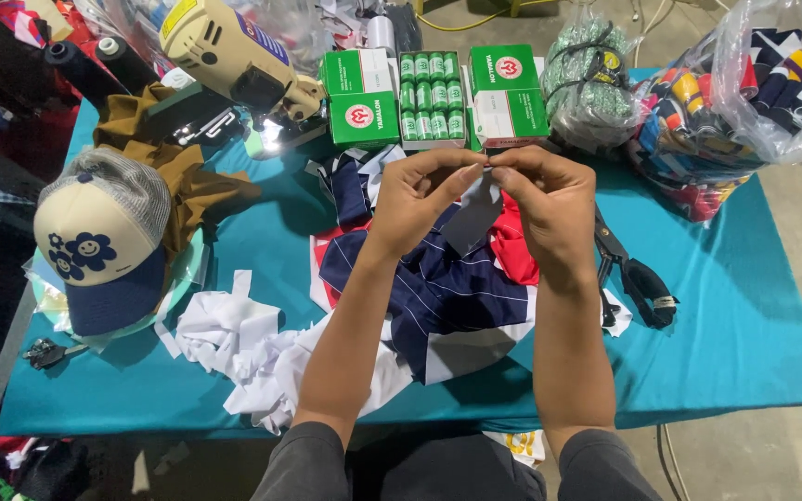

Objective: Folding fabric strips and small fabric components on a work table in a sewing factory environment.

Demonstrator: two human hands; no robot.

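My left hand point(422, 193) and my right hand point(540, 199) meet fingertip to fingertip above the table, both pinching the top of a small grey fabric piece point(473, 218) that hangs down between them. Under the hands lies a pile of navy striped, red and white cloth pieces point(438, 297). Black scissors point(638, 274) rest on the teal table cover point(744, 306) just right of my right wrist.
A cream and navy cap point(99, 243) with flower faces sits at the left on a bowl. White scraps point(234, 339) lie near the front edge. Green thread boxes point(433, 97), a cream cutting machine point(234, 56), brown cloth point(174, 162) and bagged fabric point(744, 102) line the back.
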